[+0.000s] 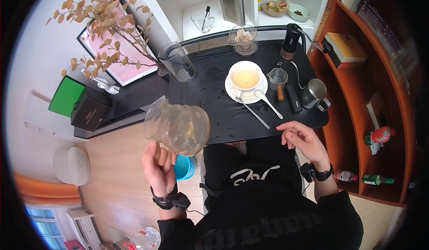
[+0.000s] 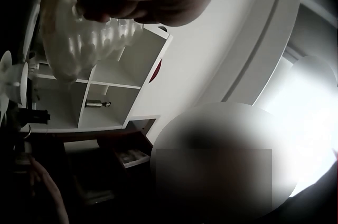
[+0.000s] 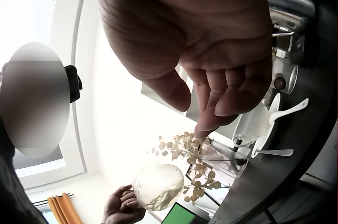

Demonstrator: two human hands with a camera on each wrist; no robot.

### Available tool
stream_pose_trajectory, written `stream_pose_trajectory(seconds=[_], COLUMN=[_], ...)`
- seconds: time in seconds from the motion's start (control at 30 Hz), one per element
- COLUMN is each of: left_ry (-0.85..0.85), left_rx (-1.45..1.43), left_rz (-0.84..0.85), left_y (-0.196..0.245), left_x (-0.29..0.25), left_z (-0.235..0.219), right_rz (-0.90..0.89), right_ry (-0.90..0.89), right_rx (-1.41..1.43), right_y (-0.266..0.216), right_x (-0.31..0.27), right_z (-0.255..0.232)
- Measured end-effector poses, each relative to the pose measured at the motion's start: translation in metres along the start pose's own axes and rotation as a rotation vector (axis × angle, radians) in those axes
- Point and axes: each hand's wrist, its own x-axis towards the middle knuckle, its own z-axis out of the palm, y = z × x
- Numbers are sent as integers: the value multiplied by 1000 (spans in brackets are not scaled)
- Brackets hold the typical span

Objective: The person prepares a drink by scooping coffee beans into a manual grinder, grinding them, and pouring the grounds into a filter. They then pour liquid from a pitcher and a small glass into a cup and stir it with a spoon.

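Off the near left edge of the black desk (image 1: 205,80), the left hand (image 1: 159,169) grasps a clear glass jug (image 1: 181,127), its fingers bent in against the glass; the jug hangs over the floor side, above a blue bucket (image 1: 187,172), and looks tilted in the head view. Whether any liquid is left inside is hard to tell. At the near right edge, the right hand (image 1: 304,142) is released and holds nothing, palm turned inward, fingers loosely bent and pointing left over the edge. Farther in, a metal spoon (image 1: 255,115) and a white spoon (image 1: 269,105) lean on the saucer (image 1: 228,88), on which a white cup (image 1: 232,79) stands with pale liquid in it, so the filling appears done. Putting the jug down seems left to do; beyond that, the pictures do not settle what remains. To the right of the cup are a small glass pitcher (image 1: 278,76) and a steel mug (image 1: 314,92). At the far side, a glass dripper (image 1: 246,47) carries crumpled paper (image 1: 244,35), seemingly used and set apart from the cup.
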Motion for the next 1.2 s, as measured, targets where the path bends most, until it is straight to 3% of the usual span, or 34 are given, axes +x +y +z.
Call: stream_pose_trajectory(seconds=[0.13,0.27,0.37,0.5,0.63,0.73,0.87,0.93,1.07,1.2], left_ry=[58,12,-3,-65,-77,-60,6,13,-21,-60], left_rx=[644,918,942,239,-203,-109,519,631,429,422], left_rz=[381,429,468,173,-92,-76,212,199,178,186], left_y=[-5,7,5,12,14,6,-35,-59,-104,-131], left_x=[-19,-24,-23,-18,-13,-10,6,24,67,90], left_z=[-2,-9,-13,-6,-8,-7,6,-1,-12,-14], right_rz=[3,14,-11,15,16,22,24,20,32,27], right_ry=[-5,-8,-30,-30,-30,-27,-39,-57,-45,-16], right_rx=[-22,-32,-26,-18,-22,-24,-14,-1,1,-1], right_y=[-2,-4,-1,-1,0,0,4,6,5,16], right_x=[-1,-1,0,-1,-2,-3,-1,0,-1,0], right_z=[-2,-1,1,3,1,1,2,3,2,-4])
